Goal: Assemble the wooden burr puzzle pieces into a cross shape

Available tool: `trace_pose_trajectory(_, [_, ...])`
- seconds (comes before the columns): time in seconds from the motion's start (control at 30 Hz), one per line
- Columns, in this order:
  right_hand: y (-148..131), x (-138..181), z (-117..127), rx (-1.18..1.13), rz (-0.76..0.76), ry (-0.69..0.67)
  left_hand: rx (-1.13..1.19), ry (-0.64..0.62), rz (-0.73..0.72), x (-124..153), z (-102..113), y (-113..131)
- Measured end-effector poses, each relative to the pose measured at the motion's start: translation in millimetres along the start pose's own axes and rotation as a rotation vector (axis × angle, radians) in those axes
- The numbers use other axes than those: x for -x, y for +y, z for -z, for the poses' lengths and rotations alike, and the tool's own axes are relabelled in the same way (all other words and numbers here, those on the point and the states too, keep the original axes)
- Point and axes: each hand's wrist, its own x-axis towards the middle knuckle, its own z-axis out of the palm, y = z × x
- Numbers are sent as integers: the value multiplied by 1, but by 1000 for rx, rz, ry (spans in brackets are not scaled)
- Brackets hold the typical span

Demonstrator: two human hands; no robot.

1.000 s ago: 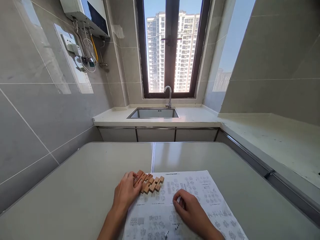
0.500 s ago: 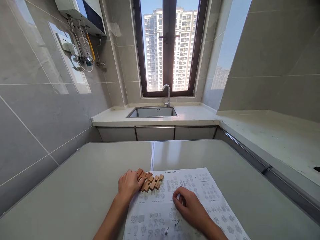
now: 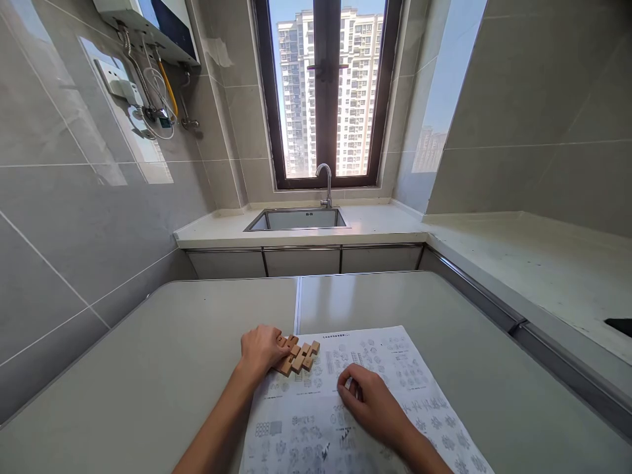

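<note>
On the grey table point(image 3: 148, 368), left hand point(image 3: 261, 349) grips notched light-brown wooden puzzle pieces point(image 3: 299, 354). Right hand point(image 3: 375, 408), fingers curled, rests on white printed diagram sheet point(image 3: 395, 368).

printed sheet point(image 3: 375, 401), text too small to read

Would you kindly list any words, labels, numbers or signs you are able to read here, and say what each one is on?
Nothing here is legible.
Printed sheet under the right hand: a heading line along its top edge and rows of small diagrams, all too small to read.
Sink: a small dark mark on the back wall, too blurred to read.
Wall-mounted appliance: no readable label.
Wooden pieces at the left hand: no marking visible.
</note>
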Motion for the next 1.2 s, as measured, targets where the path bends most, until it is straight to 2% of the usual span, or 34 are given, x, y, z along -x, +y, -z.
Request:
trace_pose_trajectory(0.47, [-2,0,2,-6,-2,-1,15,7,50,-2,1,-11])
trace_pose_trajectory(0.73, [-4,1,3,-24,-21,-13,0,-26,19,-12,1,-8])
trace_pose_trajectory(1.2, [-2,0,3,-10,-9,-15,-28,-24,4,-12,4,-10])
